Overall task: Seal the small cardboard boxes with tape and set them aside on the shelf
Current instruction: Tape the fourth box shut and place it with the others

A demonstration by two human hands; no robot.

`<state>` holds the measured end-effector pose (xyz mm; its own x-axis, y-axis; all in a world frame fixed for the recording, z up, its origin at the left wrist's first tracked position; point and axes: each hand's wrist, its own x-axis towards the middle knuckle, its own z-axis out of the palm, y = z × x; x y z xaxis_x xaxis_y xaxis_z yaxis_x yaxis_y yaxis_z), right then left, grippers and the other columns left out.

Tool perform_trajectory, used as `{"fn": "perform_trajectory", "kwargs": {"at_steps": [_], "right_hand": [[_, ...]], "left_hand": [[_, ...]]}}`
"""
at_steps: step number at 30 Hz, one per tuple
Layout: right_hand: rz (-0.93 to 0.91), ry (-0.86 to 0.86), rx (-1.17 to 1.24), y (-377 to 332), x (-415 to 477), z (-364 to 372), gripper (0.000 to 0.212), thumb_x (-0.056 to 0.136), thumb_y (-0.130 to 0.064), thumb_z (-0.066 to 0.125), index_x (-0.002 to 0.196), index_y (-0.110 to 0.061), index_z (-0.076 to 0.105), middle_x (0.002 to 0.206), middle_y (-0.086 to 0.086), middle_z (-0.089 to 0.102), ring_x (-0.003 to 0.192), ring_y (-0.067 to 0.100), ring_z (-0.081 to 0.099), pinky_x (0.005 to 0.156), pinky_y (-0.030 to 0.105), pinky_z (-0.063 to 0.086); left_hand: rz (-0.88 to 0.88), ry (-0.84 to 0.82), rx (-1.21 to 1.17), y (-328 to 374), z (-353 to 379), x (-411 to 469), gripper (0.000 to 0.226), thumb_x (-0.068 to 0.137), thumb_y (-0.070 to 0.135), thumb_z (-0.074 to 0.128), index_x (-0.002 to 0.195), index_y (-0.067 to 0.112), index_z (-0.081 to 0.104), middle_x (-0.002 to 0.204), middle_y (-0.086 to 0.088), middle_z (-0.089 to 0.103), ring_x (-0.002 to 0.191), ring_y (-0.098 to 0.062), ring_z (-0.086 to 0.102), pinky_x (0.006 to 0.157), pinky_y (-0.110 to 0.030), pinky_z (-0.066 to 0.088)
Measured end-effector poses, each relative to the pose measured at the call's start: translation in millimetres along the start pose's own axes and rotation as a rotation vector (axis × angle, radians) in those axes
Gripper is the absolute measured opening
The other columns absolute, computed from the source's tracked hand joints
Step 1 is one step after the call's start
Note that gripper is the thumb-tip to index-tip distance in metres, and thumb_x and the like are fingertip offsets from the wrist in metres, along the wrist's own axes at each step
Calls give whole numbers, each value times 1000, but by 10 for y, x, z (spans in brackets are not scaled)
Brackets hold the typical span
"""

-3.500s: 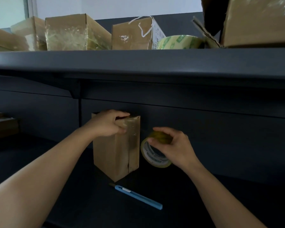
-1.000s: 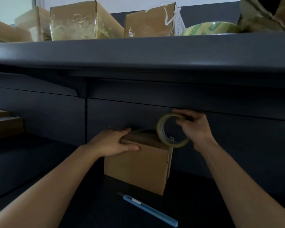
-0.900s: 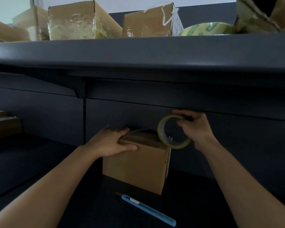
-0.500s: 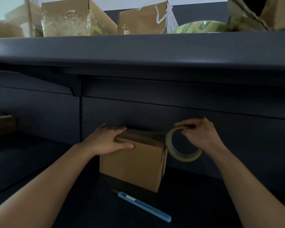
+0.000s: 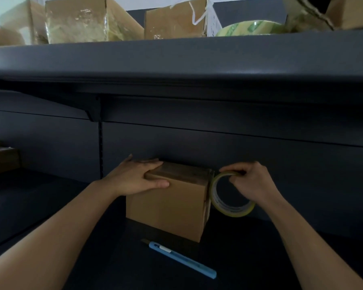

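Two bare hands work at one small cardboard box, which stands on the dark lower shelf close to the back panel. The left hand lies on the box's top at its left end. Its fingers are stretched flat across the top and its thumb runs straight along the upper front face, so it presses rather than clasps. Just right of the box, the right hand pinches the upper rim of a clear tape roll between curled fingers and thumb. The roll stands on edge against the box's upper right corner. Whether a strip runs from it onto the box cannot be told.

A blue utility knife lies flat in front of the box, apart from it and slanting off to the right. Above the box runs the upper shelf, which carries taped cardboard boxes and, up and to the right of the box, a second tape roll with green print.
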<state>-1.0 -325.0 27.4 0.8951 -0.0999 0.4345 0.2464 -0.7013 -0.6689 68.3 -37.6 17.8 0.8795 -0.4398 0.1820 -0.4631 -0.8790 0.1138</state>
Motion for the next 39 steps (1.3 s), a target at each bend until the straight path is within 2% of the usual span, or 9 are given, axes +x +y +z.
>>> {"fn": "perform_trajectory", "kwargs": {"at_steps": [4,8,15,18,21,26,30,33,39], "right_hand": [[1,11,-18,27,-15,71,36,85,-4,58,90,-35,74,89,-15,66,89,4,61,69,10,44],[-4,31,-38,30,-12,117,35,83,-4,58,93,-32,76,82,-20,64,83,2,61,71,12,46],[-42,74,-31,45,-46,139,37,79,-2,58,95,-29,76,90,-16,68,87,1,61,70,6,42],[-29,64,-14,70,-59,143,36,80,-5,59,97,-32,75,92,-16,67,89,2,60,67,3,41],[-7,13,-2,55,-68,130,35,82,-10,61,103,-36,71,99,-14,64,96,4,58,77,14,46],[23,-11,76,2,-93,59,50,81,-14,65,126,-34,57,97,-10,62,85,5,60,69,18,47],[11,47,162,-86,-103,23,47,79,-20,71,121,-34,55,101,-8,63,89,7,61,81,30,54],[-21,3,272,-213,-99,54,45,76,-19,74,113,-33,54,93,-6,65,91,12,63,85,34,54],[-96,43,637,-617,-64,83,36,81,-6,71,96,-34,54,79,-5,64,73,3,64,61,13,49]], "left_hand": [[5,-58,14,28,-53,-14,105,51,99,6,145,52,9,158,16,7,145,-8,10,114,-48,-15],[11,-116,160,230,-138,-36,98,68,89,11,151,37,6,159,12,3,145,-7,3,112,-50,-19],[232,34,118,1025,41,-6,80,84,74,32,151,35,11,159,13,11,145,-11,12,117,-33,16],[210,83,110,1005,106,40,78,82,77,30,149,40,16,157,15,16,144,-12,17,116,-45,20],[169,92,118,944,130,66,69,86,73,31,148,43,17,157,17,15,144,-14,17,112,-55,20],[134,209,30,887,93,43,64,86,65,27,146,42,26,152,16,32,135,-15,38,104,-43,38],[80,269,-122,807,-52,10,52,92,58,33,142,43,35,135,12,54,115,-15,55,89,-32,48],[20,282,-218,785,-213,-37,50,96,51,38,143,36,37,140,8,50,121,-17,51,93,-29,44],[-17,333,-521,659,-392,-77,46,93,51,42,136,35,47,135,11,50,125,-13,46,97,-27,36]]}}
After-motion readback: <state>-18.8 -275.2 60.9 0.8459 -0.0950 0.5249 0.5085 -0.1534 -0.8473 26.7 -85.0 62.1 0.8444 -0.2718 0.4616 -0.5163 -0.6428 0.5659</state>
